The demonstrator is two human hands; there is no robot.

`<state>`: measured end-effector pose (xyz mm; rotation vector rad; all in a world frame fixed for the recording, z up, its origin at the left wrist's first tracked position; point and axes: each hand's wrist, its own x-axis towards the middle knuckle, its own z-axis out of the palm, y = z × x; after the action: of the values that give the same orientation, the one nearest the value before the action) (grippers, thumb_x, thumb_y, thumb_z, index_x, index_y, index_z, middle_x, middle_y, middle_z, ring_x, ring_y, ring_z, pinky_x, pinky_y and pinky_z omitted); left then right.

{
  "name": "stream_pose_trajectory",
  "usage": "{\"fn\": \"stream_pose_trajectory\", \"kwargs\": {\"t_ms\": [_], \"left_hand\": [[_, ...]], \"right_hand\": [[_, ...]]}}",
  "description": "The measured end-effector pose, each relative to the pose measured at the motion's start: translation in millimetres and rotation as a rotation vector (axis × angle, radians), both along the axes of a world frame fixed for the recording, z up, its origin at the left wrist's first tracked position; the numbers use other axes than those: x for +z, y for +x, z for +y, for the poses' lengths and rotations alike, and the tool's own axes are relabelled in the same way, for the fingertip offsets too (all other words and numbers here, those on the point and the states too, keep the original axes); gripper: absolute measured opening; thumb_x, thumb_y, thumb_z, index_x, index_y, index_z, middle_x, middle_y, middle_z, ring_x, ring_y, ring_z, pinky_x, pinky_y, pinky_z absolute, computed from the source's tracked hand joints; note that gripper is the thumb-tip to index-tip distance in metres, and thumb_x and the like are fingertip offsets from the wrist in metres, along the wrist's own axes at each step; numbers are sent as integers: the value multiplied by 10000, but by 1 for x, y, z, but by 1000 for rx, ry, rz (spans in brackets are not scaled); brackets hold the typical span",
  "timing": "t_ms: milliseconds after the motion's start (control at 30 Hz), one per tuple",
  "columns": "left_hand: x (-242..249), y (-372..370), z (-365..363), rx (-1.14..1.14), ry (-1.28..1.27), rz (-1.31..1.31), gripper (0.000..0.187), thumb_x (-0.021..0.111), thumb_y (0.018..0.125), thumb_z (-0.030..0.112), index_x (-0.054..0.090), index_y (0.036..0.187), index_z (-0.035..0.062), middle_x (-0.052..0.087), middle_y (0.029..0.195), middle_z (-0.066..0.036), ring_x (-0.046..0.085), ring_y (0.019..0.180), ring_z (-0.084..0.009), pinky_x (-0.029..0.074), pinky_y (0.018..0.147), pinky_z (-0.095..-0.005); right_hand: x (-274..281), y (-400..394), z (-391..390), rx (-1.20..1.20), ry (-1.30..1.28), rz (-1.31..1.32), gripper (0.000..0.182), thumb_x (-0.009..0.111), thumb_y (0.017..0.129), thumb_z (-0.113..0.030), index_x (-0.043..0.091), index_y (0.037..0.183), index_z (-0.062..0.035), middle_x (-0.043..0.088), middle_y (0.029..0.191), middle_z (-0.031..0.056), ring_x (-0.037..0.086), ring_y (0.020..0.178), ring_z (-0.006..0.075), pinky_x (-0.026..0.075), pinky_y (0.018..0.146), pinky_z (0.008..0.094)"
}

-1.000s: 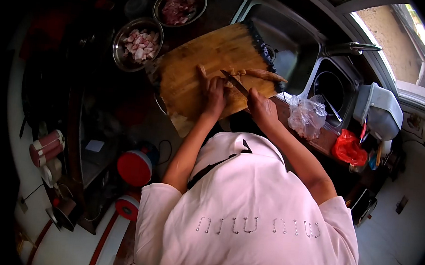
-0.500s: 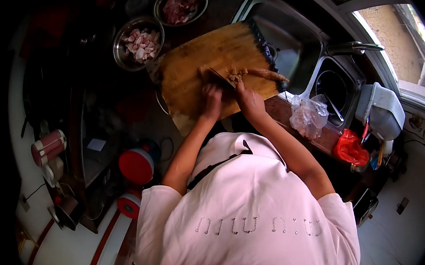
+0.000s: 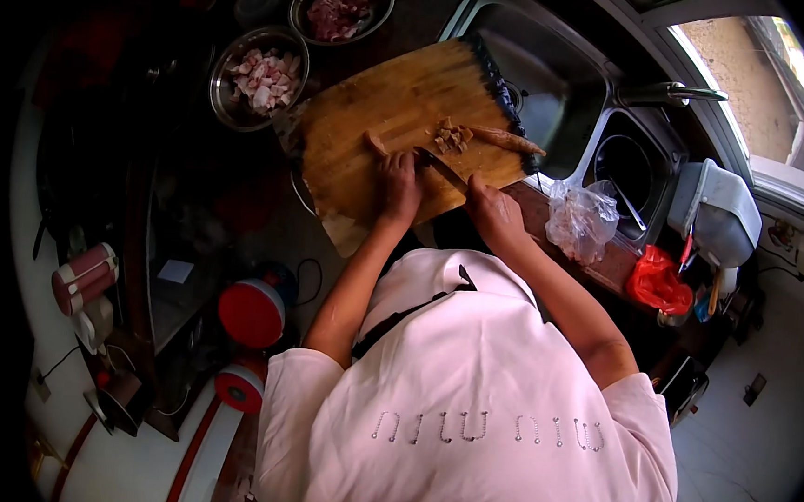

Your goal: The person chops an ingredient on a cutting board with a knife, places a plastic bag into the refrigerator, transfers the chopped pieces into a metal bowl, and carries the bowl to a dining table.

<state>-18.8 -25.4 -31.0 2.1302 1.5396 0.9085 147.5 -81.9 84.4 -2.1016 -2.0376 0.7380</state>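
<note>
A wooden cutting board (image 3: 375, 109) lies on the dark counter next to the sink. My right hand (image 3: 493, 211) is shut on a knife (image 3: 442, 167), with the blade lying low over the board's near edge. Beside the blade, my left hand (image 3: 397, 185) presses a brownish strip of meat (image 3: 374, 144) onto the board. A small heap of cut pieces (image 3: 449, 138) sits past the knife. A longer uncut strip (image 3: 510, 140) lies at the board's right edge.
Two metal bowls hold meat: pale chunks (image 3: 263, 78) left of the board, darker pieces (image 3: 338, 9) behind. A steel sink (image 3: 545, 74) with a tap (image 3: 669, 92) is at the right. A clear plastic bag (image 3: 579, 221) and a red bag (image 3: 658, 280) lie on the counter edge.
My right hand drew the knife back from the heap of cut pieces toward the board's near edge. My left hand shifted slightly, and the strip under it now shows.
</note>
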Motion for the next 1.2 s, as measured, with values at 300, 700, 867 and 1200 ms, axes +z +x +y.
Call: {"fn": "stream_pose_trajectory", "kwargs": {"t_ms": [300,700,867,1200], "left_hand": [[-7,1,0,-79,54,-149,22,555,776,28,560,796,23,547,833,-179,511,803,-378,430,729,-461],[1,-2,-3,-78,28,-71,138,564,738,6,586,874,18,556,887,-178,515,881,-367,434,803,-445],[0,-8,-8,-120,10,113,181,561,704,42,607,879,48,562,922,-115,520,927,-305,427,826,-416],[11,-18,-4,-43,73,161,110,601,749,102,594,853,65,567,954,-87,505,1022,-264,353,896,-443]], "right_hand": [[-42,-14,41,-32,20,-12,153,513,849,-160,424,927,-63,609,725,222,599,693,430,464,585,517],[-14,-16,21,13,-75,-85,126,506,832,-129,433,910,-62,607,718,218,614,679,411,476,559,503],[-47,-19,39,-1,-37,-26,187,545,844,-196,437,920,-63,610,735,234,604,705,428,468,589,527],[-9,-10,6,12,-54,-22,104,485,841,-130,440,903,-60,612,690,215,612,664,417,478,575,508]]}}
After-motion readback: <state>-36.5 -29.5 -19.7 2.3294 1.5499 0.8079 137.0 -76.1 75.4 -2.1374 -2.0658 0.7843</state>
